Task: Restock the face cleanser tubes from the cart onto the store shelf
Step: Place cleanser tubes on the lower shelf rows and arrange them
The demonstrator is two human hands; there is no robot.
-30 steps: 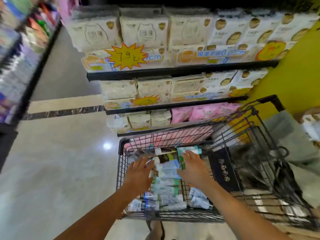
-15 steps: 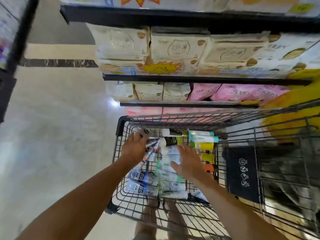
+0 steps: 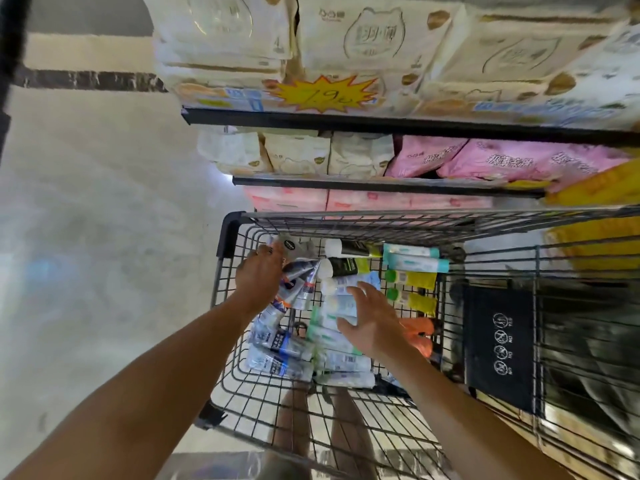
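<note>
your restock has barely begun, as far as this view shows. the cart (image 3: 227, 237) holds a full spread of face cleanser tubes (image 3: 341, 362) on its wire floor. the store shelf (image 3: 346, 121) beyond it shows only tissue packs (image 3: 363, 36) and pink packs (image 3: 502, 161), with no tube on it. so i judge that nearly every tube is yet to be moved, and the spot meant for them is not in view.

your left grip (image 3: 259, 282) is at the far left corner of the cart, fingers curled round a bunch of grey tubes (image 3: 303, 277). your right grip (image 3: 374, 323) is wide, fingers spread. it hovers just above the white-capped tubes (image 3: 349, 282) in the middle, and i cannot tell if it touches them.

most tubes lie flat with their long axes running left to right, caps to the left. the teal tubes (image 3: 412, 259) at the far side lie the same way. the grey bunch in your left grip differs: it runs far to near, slanted, fanning out toward you.
</note>
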